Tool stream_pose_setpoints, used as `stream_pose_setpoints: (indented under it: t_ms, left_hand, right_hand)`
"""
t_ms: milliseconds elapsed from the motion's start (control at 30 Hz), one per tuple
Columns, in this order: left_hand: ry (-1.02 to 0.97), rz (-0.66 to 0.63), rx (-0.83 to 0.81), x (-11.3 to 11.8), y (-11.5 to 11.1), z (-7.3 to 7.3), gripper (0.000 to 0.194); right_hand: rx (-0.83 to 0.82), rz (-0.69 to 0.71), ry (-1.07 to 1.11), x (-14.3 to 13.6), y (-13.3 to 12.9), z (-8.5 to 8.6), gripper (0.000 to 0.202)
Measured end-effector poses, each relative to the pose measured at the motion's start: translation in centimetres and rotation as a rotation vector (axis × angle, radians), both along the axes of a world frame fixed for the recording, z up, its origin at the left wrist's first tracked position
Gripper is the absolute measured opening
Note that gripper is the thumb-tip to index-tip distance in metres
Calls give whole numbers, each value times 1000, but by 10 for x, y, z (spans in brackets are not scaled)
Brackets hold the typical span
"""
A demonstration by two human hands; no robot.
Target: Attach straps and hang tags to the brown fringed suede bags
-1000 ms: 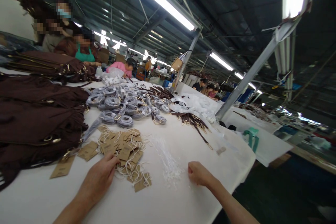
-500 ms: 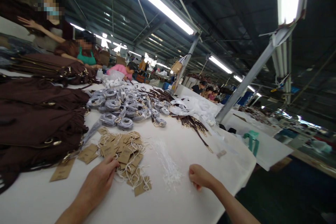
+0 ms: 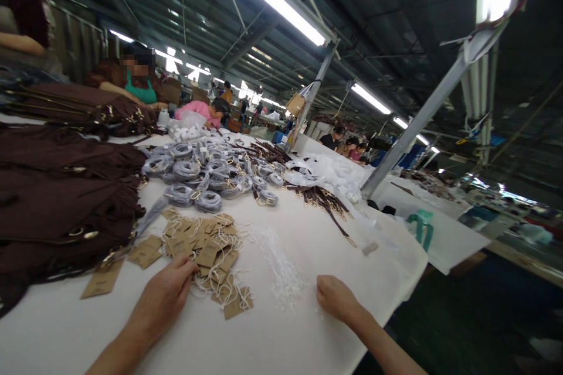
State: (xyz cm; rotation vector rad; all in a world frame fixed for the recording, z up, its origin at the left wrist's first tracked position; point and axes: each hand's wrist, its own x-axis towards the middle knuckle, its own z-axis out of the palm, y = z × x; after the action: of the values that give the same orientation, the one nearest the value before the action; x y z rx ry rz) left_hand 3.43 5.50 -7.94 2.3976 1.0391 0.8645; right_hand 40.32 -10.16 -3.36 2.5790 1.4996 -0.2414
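Note:
My left hand (image 3: 165,296) rests at the near left edge of a pile of brown cardboard hang tags (image 3: 200,246) with white strings. Its fingers are curled together against a tag, partly hidden by the back of the hand. To the right of the pile lies a bundle of thin clear-white plastic tag fasteners (image 3: 279,272). My right hand (image 3: 334,299) is closed in a fist on the white table, just right of the fasteners. Whatever it may hold is hidden inside the fingers.
Dark brown bags (image 3: 65,205) are heaped at the left. Behind the tags lie plastic-wrapped coiled straps (image 3: 215,170); loose brown straps (image 3: 323,199) with gold clasps lie farther right. A slanted metal post (image 3: 409,129) stands beyond the table (image 3: 387,269). Co-workers sit at the far side.
The view has shifted slightly, and the standing co-worker at the left is now mostly out of frame. My right fist has turned a little; my left hand stays at the tags.

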Motion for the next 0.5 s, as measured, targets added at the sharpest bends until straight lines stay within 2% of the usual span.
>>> stream_pose_setpoints:
  t_ms: [100, 167, 233, 333, 433, 500]
  left_hand:
    - [-15, 8, 19, 1, 0, -3, 30]
    - [-46, 14, 27, 0, 0, -5, 31]
    - [-110, 31, 34, -1, 0, -5, 31]
    - [-257, 60, 18, 0, -6, 0, 30]
    - [-401, 17, -135, 12, -18, 9, 25]
    - [-501, -30, -373, 28, -26, 11, 21]
  right_hand:
    - [21, 3, -53, -4, 0, -10, 7]
    - [63, 2, -68, -3, 0, -8, 12]
    - [132, -15, -80, 3, 0, 3, 20]
    - [274, -64, -73, 12, 3, 29, 25]
    - [407, -26, 79, -1, 16, 44, 22]
    - [492, 101, 352, -28, 29, 39, 18]
